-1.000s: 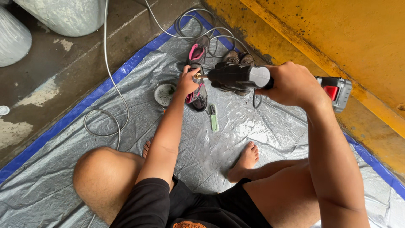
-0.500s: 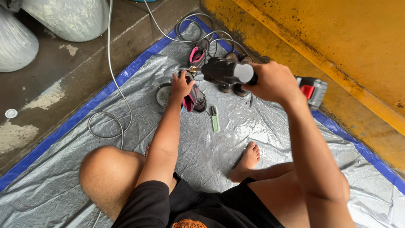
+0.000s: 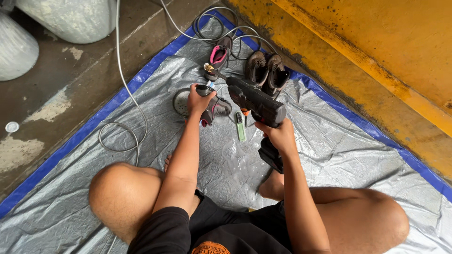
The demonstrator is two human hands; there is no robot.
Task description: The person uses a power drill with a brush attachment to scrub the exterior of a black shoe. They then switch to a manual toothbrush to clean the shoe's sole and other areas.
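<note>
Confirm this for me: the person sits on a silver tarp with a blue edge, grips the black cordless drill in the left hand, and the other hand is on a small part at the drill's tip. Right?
Not quite. The head view shows the black cordless drill gripped in the right hand, not the left. The left hand is the one on the small part at the drill's tip. The silver tarp with a blue edge is as you say.

Not much here really: two big whitish sacks (image 3: 66, 19) sit on the concrete at the top left, the second (image 3: 16, 49) just beside the first, both bulging and rounded. There's an orange round print (image 3: 210, 248) on the black shirt. No signs or screens.
</note>
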